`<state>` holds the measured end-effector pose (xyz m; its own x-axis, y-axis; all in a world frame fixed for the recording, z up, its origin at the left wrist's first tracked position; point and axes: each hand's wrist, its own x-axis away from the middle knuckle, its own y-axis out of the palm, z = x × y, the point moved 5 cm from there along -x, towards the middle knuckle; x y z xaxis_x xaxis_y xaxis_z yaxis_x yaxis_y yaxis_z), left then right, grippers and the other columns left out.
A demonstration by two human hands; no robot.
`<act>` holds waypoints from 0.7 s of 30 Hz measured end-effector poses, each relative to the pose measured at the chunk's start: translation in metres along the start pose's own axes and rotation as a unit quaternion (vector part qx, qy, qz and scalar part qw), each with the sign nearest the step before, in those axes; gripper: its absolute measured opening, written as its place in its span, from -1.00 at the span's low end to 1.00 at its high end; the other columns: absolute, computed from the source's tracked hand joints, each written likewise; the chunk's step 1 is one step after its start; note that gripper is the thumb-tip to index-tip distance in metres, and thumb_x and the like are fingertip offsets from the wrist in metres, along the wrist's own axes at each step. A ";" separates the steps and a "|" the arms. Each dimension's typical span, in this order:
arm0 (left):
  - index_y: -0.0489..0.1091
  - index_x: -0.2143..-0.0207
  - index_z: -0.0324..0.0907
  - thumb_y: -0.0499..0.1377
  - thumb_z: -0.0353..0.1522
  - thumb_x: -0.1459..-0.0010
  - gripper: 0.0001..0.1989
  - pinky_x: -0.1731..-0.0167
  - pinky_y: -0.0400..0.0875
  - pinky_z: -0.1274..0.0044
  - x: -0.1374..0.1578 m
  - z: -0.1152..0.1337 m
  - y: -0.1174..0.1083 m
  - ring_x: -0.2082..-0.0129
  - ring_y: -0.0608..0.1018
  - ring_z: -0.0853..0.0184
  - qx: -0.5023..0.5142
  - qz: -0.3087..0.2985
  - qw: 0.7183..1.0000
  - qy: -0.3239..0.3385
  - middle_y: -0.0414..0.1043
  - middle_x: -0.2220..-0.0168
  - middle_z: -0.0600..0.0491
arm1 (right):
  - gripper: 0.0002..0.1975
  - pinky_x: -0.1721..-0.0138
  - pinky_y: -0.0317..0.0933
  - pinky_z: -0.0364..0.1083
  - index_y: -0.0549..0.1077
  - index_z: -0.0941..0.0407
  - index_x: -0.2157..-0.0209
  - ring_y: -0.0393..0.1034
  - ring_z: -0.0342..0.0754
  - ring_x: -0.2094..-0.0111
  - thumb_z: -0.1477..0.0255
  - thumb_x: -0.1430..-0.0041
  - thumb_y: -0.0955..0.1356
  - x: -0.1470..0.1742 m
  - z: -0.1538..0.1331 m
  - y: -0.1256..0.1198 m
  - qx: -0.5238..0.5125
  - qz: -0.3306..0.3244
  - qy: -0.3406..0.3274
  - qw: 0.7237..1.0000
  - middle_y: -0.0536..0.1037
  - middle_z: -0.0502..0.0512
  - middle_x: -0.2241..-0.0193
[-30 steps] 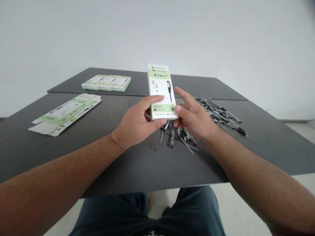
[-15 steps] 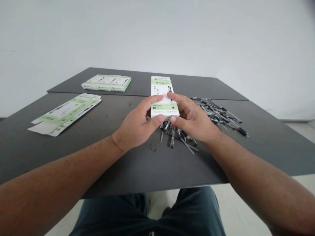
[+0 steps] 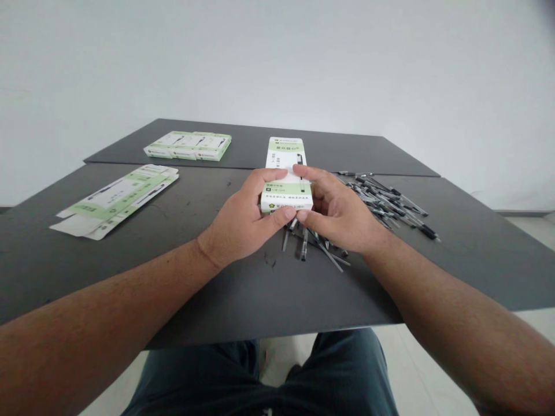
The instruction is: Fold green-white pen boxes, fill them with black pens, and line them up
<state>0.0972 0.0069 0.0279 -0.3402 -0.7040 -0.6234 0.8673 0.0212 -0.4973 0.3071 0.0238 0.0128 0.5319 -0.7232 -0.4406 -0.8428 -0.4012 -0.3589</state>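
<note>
A green-and-white pen box [image 3: 286,156] is held between my two hands above the table. My left hand [image 3: 245,214] grips its left side, the thumb at the near end and the index finger on top. On the right side my right hand [image 3: 342,211] does likewise, its thumb tip close to the left one. The near end panel shows as a closed face; the far end points away from me. Beneath the box lie loose pens and thin refills [image 3: 304,248], partly hidden by the hands.
A heap of black-and-clear pens [image 3: 390,205] lies to the right on the dark table [image 3: 208,306]. At the left is a flattened pen carton [image 3: 117,199]. Several closed pen boxes [image 3: 188,145] sit together at the back left, before a pale wall.
The box has tilted so its near end panel shows more fully, and it sits slightly further left. My thumbs have shifted a little lower and rightward along that end.
</note>
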 end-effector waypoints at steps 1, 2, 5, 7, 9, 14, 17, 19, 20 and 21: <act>0.37 -0.41 -0.15 0.36 0.02 -0.47 -0.34 -0.17 0.67 0.27 0.000 0.000 0.000 -0.19 0.72 0.01 -0.004 0.000 1.000 0.003 0.58 -0.34 -0.19 | -0.17 -0.22 0.57 0.20 0.23 -0.09 -0.58 0.62 0.24 -0.25 0.07 -0.47 0.55 0.000 -0.001 0.000 -0.016 0.006 0.003 1.000 0.68 0.22 -0.17; 0.37 -0.41 -0.17 0.35 0.02 -0.48 -0.33 -0.15 0.68 0.28 0.000 0.000 0.001 -0.18 0.72 0.02 -0.007 0.000 1.000 0.007 0.58 -0.33 -0.20 | -0.18 -0.22 0.57 0.20 0.25 -0.09 -0.57 0.62 0.24 -0.23 0.09 -0.46 0.56 0.000 -0.002 0.000 -0.029 0.012 0.005 1.000 0.68 0.20 -0.15; 0.35 -0.41 -0.18 0.34 0.03 -0.49 -0.32 -0.13 0.68 0.30 0.001 -0.001 0.001 -0.17 0.73 0.03 -0.009 -0.001 1.000 0.009 0.58 -0.32 -0.21 | -0.21 -0.14 0.58 0.18 0.27 -0.10 -0.54 0.66 0.18 -0.11 0.12 -0.46 0.57 0.001 -0.006 0.000 -0.039 0.013 0.011 0.999 0.69 0.15 -0.08; 0.34 -0.42 -0.18 0.34 0.03 -0.50 -0.32 -0.12 0.68 0.30 0.001 0.000 0.002 -0.16 0.73 0.03 -0.004 -0.004 1.000 0.006 0.59 -0.30 -0.21 | -0.23 -0.08 0.59 0.16 0.28 -0.10 -0.54 0.66 0.15 -0.04 0.12 -0.46 0.56 0.001 -0.007 0.000 -0.035 0.012 0.015 0.999 0.69 0.13 -0.05; 0.33 -0.42 -0.18 0.34 0.02 -0.51 -0.33 -0.11 0.68 0.30 0.001 0.001 0.002 -0.15 0.73 0.04 0.002 -0.008 1.000 0.005 0.60 -0.29 -0.20 | -0.23 -0.06 0.59 0.16 0.27 -0.11 -0.54 0.65 0.14 0.00 0.11 -0.47 0.56 0.001 -0.009 -0.001 -0.030 0.012 0.016 0.999 0.69 0.12 0.00; 0.32 -0.43 -0.16 0.33 -0.01 -0.53 -0.36 -0.17 0.67 0.28 0.001 0.002 0.002 -0.16 0.73 0.05 0.020 -0.011 1.000 0.010 0.59 -0.32 -0.20 | -0.22 -0.05 0.57 0.17 0.27 -0.13 -0.55 0.65 0.17 -0.01 0.08 -0.47 0.55 0.001 -0.010 -0.002 -0.016 0.015 0.019 1.000 0.67 0.09 0.06; 0.31 -0.44 -0.15 0.33 -0.03 -0.54 -0.37 -0.18 0.67 0.28 0.001 0.002 0.003 -0.18 0.73 0.04 0.032 -0.011 0.999 0.024 0.59 -0.33 -0.21 | -0.23 -0.04 0.56 0.16 0.27 -0.11 -0.55 0.64 0.16 -0.01 0.12 -0.47 0.55 0.001 -0.011 -0.002 -0.022 0.017 0.015 1.000 0.66 0.10 0.05; 0.30 -0.44 -0.15 0.33 -0.05 -0.55 -0.38 -0.18 0.67 0.29 0.001 0.003 0.003 -0.19 0.72 0.05 0.039 -0.012 0.999 0.034 0.58 -0.33 -0.21 | -0.22 -0.05 0.56 0.16 0.26 -0.11 -0.56 0.64 0.16 0.00 0.14 -0.47 0.56 0.002 -0.010 -0.002 -0.021 0.017 0.015 1.000 0.66 0.10 0.05; 0.30 -0.44 -0.15 0.33 -0.05 -0.55 -0.39 -0.17 0.67 0.30 0.001 0.003 0.003 -0.18 0.73 0.06 0.043 -0.012 0.998 0.037 0.59 -0.33 -0.21 | -0.21 -0.06 0.56 0.17 0.26 -0.12 -0.56 0.64 0.16 0.01 0.14 -0.47 0.56 0.002 -0.009 -0.002 -0.018 0.018 0.017 1.000 0.67 0.10 0.05; 0.30 -0.44 -0.15 0.33 -0.06 -0.56 -0.40 -0.17 0.67 0.30 0.001 0.004 0.003 -0.18 0.73 0.06 0.047 -0.012 0.998 0.039 0.59 -0.33 -0.21 | -0.21 -0.06 0.56 0.18 0.26 -0.13 -0.56 0.64 0.16 0.01 0.13 -0.46 0.56 0.002 -0.008 -0.003 -0.014 0.019 0.020 1.000 0.67 0.10 0.05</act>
<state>0.1007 0.0035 0.0280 -0.3854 -0.6460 -0.6589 0.8874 -0.0637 -0.4566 0.3099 0.0183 0.0196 0.4956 -0.7598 -0.4209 -0.8650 -0.3880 -0.3182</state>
